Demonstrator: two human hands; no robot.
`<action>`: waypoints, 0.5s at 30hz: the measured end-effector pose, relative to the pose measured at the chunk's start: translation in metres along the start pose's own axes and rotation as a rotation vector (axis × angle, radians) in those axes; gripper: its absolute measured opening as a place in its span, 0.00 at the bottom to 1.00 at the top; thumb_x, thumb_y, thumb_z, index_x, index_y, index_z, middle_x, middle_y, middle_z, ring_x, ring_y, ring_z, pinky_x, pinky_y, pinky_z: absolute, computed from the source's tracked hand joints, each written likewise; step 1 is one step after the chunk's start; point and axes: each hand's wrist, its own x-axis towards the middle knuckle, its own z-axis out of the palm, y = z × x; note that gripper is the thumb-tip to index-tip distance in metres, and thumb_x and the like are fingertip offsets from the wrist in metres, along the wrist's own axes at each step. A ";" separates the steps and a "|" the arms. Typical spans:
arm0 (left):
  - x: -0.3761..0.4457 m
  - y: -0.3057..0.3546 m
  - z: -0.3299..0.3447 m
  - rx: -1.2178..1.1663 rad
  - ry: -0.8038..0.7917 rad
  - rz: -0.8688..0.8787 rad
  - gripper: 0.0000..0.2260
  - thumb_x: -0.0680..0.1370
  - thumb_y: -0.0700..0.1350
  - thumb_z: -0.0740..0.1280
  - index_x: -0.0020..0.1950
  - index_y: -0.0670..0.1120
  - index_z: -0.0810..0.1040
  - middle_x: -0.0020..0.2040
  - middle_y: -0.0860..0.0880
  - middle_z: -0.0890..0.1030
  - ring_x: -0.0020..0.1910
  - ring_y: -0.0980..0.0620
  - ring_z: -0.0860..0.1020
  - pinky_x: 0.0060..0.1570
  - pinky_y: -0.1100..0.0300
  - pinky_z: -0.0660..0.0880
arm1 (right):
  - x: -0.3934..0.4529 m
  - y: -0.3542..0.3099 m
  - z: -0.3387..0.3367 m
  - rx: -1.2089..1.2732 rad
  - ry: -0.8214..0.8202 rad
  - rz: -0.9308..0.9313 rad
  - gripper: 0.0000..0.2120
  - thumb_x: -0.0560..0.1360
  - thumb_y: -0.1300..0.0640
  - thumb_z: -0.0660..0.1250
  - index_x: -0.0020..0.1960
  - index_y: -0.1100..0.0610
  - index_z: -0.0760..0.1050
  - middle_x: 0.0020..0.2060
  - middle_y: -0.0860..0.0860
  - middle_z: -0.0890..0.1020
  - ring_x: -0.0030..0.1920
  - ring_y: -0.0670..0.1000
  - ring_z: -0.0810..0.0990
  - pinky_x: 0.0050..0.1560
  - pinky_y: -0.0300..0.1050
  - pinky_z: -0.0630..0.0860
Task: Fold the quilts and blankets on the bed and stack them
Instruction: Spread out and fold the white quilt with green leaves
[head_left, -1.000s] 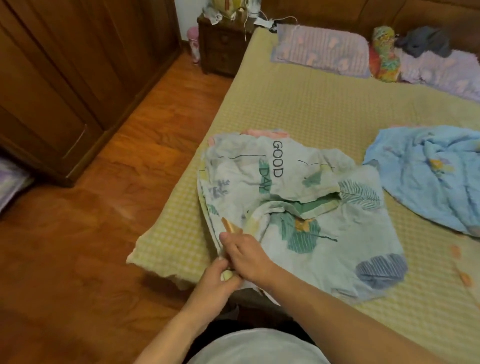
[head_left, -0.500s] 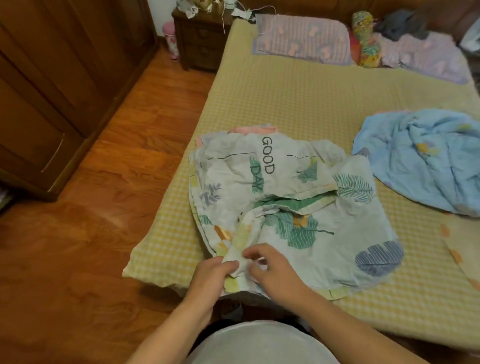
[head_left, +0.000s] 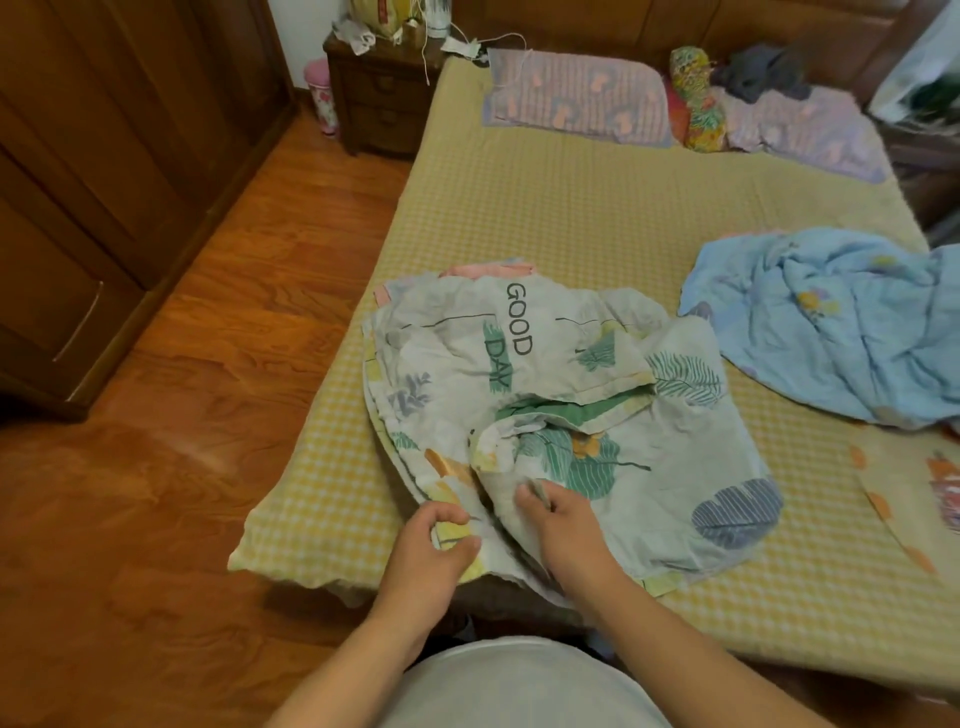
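The hands have moved apart. The left hand (head_left: 434, 545) and right hand (head_left: 563, 525) each pinch the soft, light quilt (head_left: 519, 374) at its near edge.

A glossy reddish wooden floor (head_left: 171, 467) is seen at the left, bordered by a dark wooden wardrobe (head_left: 104, 171) fitted with a metal handle (head_left: 78, 328). A dark wooden nightstand (head_left: 382, 98) is placed in the far corner, with a pink patterned bin (head_left: 323, 96) just beside it against a white wall (head_left: 306, 36). A wooden headboard (head_left: 649, 23) is set along the far side.
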 end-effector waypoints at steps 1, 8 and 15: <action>0.000 -0.004 -0.001 -0.002 0.021 -0.031 0.11 0.77 0.38 0.72 0.52 0.54 0.77 0.57 0.59 0.77 0.55 0.64 0.74 0.50 0.63 0.70 | -0.001 0.004 -0.006 -0.019 0.087 0.033 0.18 0.82 0.52 0.63 0.34 0.50 0.65 0.29 0.43 0.66 0.32 0.43 0.65 0.37 0.43 0.62; 0.008 -0.032 -0.019 -0.173 0.188 -0.386 0.21 0.76 0.32 0.69 0.61 0.52 0.68 0.57 0.44 0.79 0.53 0.43 0.80 0.53 0.46 0.80 | 0.010 -0.012 -0.078 -0.122 0.601 -0.015 0.09 0.84 0.52 0.56 0.52 0.57 0.70 0.48 0.54 0.76 0.48 0.54 0.74 0.47 0.48 0.67; 0.016 -0.049 -0.023 -0.270 0.074 -0.488 0.20 0.76 0.29 0.67 0.65 0.47 0.74 0.58 0.41 0.80 0.55 0.39 0.81 0.55 0.40 0.81 | 0.051 -0.057 -0.128 0.047 0.737 0.112 0.10 0.81 0.55 0.57 0.54 0.61 0.72 0.48 0.57 0.76 0.53 0.57 0.76 0.51 0.52 0.71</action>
